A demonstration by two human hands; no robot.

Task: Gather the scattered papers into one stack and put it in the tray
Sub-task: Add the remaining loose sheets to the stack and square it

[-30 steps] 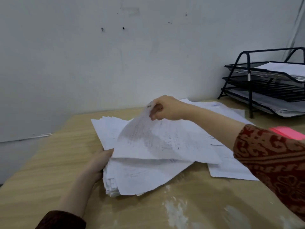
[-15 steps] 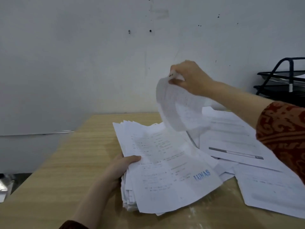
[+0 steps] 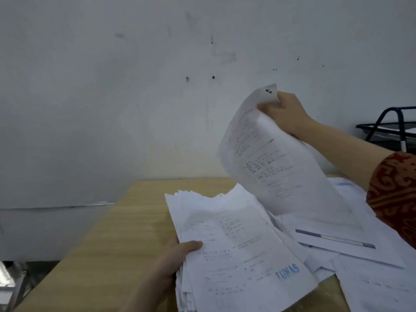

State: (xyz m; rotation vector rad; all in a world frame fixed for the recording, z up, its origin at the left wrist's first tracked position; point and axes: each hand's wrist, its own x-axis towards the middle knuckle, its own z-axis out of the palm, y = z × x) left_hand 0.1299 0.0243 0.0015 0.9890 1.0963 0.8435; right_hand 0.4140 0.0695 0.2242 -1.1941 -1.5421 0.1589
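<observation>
A thick, uneven stack of printed papers (image 3: 236,248) lies on the wooden table (image 3: 117,233), its top sheet stamped in blue. My left hand (image 3: 177,255) grips the stack's left edge, thumb on top. My right hand (image 3: 286,113) pinches the top corner of one printed sheet (image 3: 274,163) and holds it in the air above the stack, hanging and curled. More loose papers (image 3: 351,239) lie scattered on the table to the right. A black wire tray rack (image 3: 391,127) shows at the right edge, partly cut off.
A pale wall with small marks stands right behind the table. The table's left edge drops to a floor with something shiny (image 3: 9,284) at the lower left. My patterned red sleeve (image 3: 396,194) crosses over the scattered papers.
My right hand has lifted the single sheet from the pile up into the air and carried it rightward. My left hand keeps its hold on the stack's edge. The view has shifted left.
</observation>
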